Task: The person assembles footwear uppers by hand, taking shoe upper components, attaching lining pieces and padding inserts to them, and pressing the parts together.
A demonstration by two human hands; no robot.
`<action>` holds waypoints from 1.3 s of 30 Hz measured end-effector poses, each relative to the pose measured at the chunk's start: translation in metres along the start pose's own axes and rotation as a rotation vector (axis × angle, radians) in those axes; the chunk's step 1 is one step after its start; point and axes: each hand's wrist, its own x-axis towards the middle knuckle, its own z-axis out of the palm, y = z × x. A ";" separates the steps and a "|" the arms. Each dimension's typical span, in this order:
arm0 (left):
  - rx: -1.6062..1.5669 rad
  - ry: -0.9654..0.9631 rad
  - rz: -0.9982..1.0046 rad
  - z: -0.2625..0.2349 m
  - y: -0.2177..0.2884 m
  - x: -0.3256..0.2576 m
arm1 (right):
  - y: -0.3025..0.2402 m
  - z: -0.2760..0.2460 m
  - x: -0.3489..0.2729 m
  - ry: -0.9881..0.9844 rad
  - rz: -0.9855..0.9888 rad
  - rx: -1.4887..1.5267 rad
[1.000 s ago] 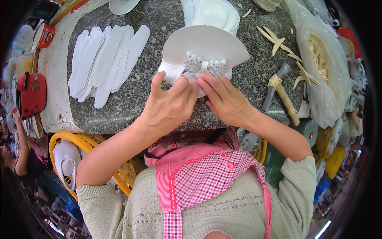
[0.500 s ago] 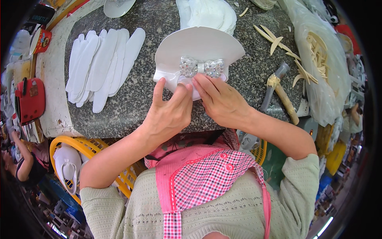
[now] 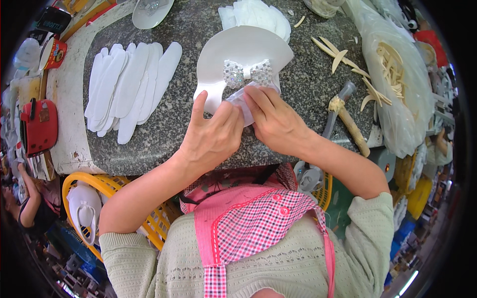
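Observation:
A glossy white, fan-shaped piece (image 3: 238, 43), which looks like a shoe upper, lies on the speckled stone slab (image 3: 164, 154) in front of me. On it sits a sparkling bow (image 3: 261, 73) with a plain white band at its middle. Just below the bow, a thin, whitish, see-through sheet (image 3: 242, 103) is pinched between my two hands. My left hand (image 3: 211, 131) grips its left side, thumb and fingers bent, one finger sticking up. At the other side, my right hand (image 3: 278, 119) presses fingertips together on the sheet near the bow. Fingertips are partly hidden.
Long white strips (image 3: 121, 84) lie fanned at left; more white pieces (image 3: 258, 19) are stacked behind. A hammer (image 3: 352, 128), loose cream curved slips (image 3: 339, 60) and a clear plastic bag (image 3: 405, 126) occupy the right. A yellow basket (image 3: 107, 186) holds white shoes below the slab's left edge.
The white piece has turned slightly and its right side has shifted left. My right hand has come up a little, and more of the see-through sheet shows between my hands.

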 end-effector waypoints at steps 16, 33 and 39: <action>-0.414 0.552 0.102 -0.082 -0.041 0.006 | 0.017 -0.042 0.075 0.125 0.045 0.374; -0.448 -0.257 -0.012 -0.004 -0.088 -0.071 | 0.022 0.020 0.053 0.082 -0.505 0.111; -0.796 -0.522 -0.319 -0.047 -0.087 -0.081 | 0.048 -0.022 0.107 -0.053 -0.681 0.036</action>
